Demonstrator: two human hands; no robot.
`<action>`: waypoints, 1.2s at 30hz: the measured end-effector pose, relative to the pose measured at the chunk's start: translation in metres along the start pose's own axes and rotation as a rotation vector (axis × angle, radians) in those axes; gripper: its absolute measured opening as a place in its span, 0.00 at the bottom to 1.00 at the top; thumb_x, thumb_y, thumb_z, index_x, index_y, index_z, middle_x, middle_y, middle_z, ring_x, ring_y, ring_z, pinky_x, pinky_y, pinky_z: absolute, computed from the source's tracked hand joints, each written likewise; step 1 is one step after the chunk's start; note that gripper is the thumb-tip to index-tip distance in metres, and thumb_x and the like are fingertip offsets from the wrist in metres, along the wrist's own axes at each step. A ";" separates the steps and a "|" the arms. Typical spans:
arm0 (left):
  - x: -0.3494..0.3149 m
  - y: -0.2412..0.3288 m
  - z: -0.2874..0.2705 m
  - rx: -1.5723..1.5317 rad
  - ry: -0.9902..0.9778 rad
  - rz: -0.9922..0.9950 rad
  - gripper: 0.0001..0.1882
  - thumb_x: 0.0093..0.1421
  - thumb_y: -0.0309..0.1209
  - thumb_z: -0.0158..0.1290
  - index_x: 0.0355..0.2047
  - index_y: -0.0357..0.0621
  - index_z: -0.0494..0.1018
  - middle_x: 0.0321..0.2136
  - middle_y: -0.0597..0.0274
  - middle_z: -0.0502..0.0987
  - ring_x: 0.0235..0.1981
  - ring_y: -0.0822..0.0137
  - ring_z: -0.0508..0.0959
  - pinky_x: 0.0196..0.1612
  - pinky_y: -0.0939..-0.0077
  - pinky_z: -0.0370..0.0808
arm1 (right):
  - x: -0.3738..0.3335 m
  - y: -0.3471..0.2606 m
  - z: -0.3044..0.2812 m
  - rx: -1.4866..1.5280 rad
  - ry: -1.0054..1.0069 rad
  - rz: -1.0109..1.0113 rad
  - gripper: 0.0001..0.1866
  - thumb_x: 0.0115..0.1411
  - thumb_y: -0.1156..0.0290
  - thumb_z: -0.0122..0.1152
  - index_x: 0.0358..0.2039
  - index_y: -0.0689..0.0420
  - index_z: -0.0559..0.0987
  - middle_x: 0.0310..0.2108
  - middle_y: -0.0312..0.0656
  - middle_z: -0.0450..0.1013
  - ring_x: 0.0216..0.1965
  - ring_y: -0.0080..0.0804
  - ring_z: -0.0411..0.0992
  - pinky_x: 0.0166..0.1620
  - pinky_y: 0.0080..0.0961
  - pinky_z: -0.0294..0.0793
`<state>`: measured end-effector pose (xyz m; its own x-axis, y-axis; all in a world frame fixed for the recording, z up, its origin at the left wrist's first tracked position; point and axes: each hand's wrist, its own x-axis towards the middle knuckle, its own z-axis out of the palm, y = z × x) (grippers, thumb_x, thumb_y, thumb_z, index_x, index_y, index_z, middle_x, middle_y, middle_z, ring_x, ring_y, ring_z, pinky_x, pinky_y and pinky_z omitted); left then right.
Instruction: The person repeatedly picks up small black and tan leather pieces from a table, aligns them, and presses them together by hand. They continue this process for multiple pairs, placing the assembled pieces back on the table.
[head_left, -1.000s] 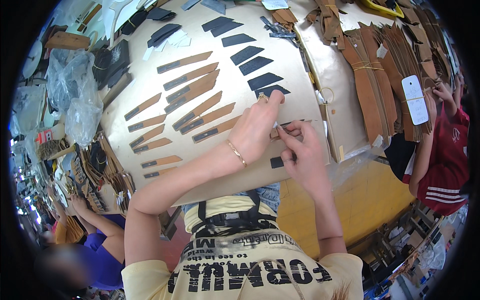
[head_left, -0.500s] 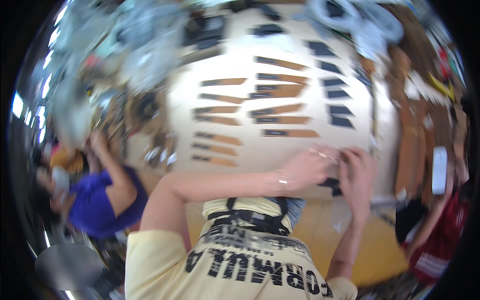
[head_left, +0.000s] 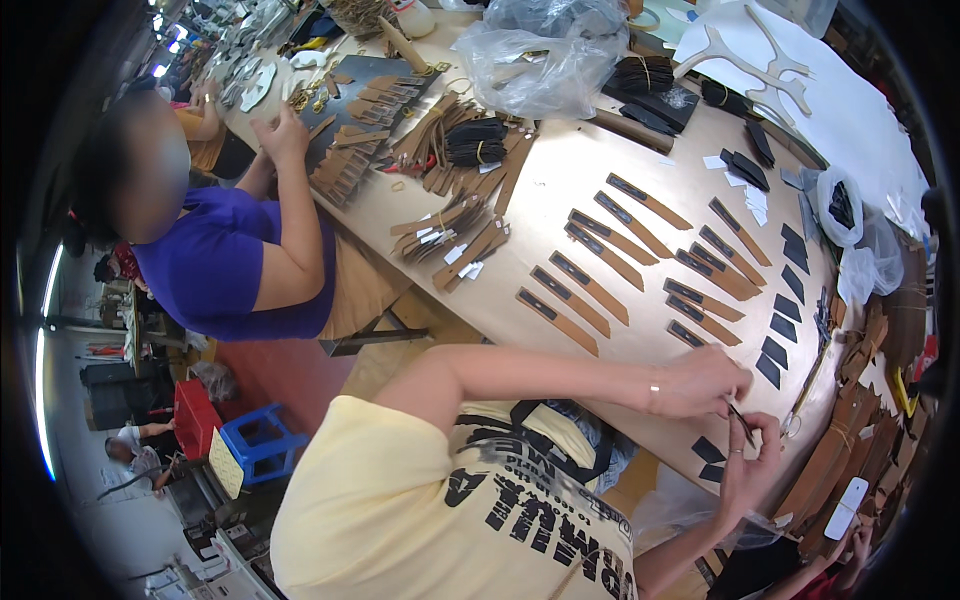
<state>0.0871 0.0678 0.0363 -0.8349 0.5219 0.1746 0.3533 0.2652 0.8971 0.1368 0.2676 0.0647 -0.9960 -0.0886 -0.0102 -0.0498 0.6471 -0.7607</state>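
My left hand (head_left: 695, 383) reaches across over the table's near edge, its fingers pinched on a small dark leather piece (head_left: 741, 424). From below, my right hand (head_left: 750, 468) grips the same piece, thumb and fingers closed round it. Just beside my right hand lie two black leather pieces (head_left: 710, 460) on the table. Beyond my hands, brown leather strips (head_left: 580, 302) with black pieces on one end are laid out in rows. To their right runs a column of slanted black pieces (head_left: 784, 329).
On the left a person in a purple top (head_left: 240, 250) works beside bundles of brown strips (head_left: 440, 228). Clear plastic bags (head_left: 545, 70) lie at the back. Scissors (head_left: 797, 418) and stacked brown leather (head_left: 835, 450) are at the right, near another person's hands (head_left: 850, 548).
The view has swung round and sharpened from blur, so the table now appears slanted. My hands stay close together over the near edge; the dark piece between them now shows clearly.
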 end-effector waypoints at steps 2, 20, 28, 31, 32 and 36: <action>-0.036 0.007 -0.031 -0.218 0.109 -0.234 0.17 0.54 0.26 0.60 0.44 0.40 0.73 0.26 0.57 0.79 0.31 0.56 0.80 0.36 0.64 0.76 | 0.001 -0.020 0.020 0.055 0.043 -0.053 0.09 0.56 0.73 0.66 0.36 0.61 0.77 0.34 0.39 0.72 0.40 0.35 0.69 0.49 0.31 0.66; -0.238 -0.014 -0.139 1.125 0.843 -0.741 0.13 0.53 0.34 0.63 0.39 0.48 0.79 0.41 0.58 0.78 0.44 0.55 0.76 0.49 0.57 0.66 | 0.007 -0.082 0.166 -0.433 -0.167 -0.959 0.13 0.56 0.71 0.55 0.42 0.58 0.78 0.37 0.39 0.76 0.44 0.34 0.73 0.55 0.38 0.66; -0.191 0.002 -0.104 0.750 0.494 -0.288 0.20 0.57 0.29 0.59 0.51 0.43 0.75 0.48 0.52 0.75 0.52 0.52 0.72 0.55 0.57 0.63 | 0.018 -0.075 0.185 -0.473 -0.035 -1.065 0.06 0.55 0.70 0.54 0.33 0.55 0.76 0.21 0.32 0.74 0.30 0.31 0.76 0.54 0.37 0.67; -0.173 0.000 -0.090 0.757 0.238 -0.203 0.26 0.57 0.29 0.58 0.57 0.44 0.70 0.52 0.55 0.74 0.54 0.55 0.71 0.57 0.58 0.60 | 0.017 -0.067 0.167 -0.114 -0.047 -0.930 0.08 0.54 0.68 0.59 0.35 0.52 0.76 0.22 0.32 0.74 0.31 0.30 0.76 0.52 0.33 0.67; -0.167 0.000 -0.087 0.748 0.188 -0.184 0.26 0.57 0.29 0.58 0.57 0.44 0.70 0.52 0.56 0.74 0.54 0.56 0.71 0.57 0.58 0.60 | 0.013 -0.062 0.159 -0.055 -0.082 -0.811 0.10 0.53 0.67 0.61 0.37 0.52 0.77 0.23 0.32 0.74 0.32 0.30 0.76 0.52 0.33 0.67; -0.151 0.005 -0.078 0.285 0.084 -0.265 0.17 0.54 0.23 0.60 0.46 0.43 0.78 0.34 0.57 0.80 0.38 0.56 0.78 0.48 0.69 0.66 | -0.021 -0.043 0.118 0.097 -0.098 -0.456 0.14 0.54 0.66 0.64 0.42 0.51 0.79 0.32 0.35 0.77 0.39 0.32 0.76 0.55 0.32 0.67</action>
<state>0.1819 -0.0732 0.0460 -0.9404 0.3400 -0.0049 0.2139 0.6026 0.7689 0.1690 0.1519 0.0211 -0.8624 -0.4208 0.2814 -0.4683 0.4521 -0.7591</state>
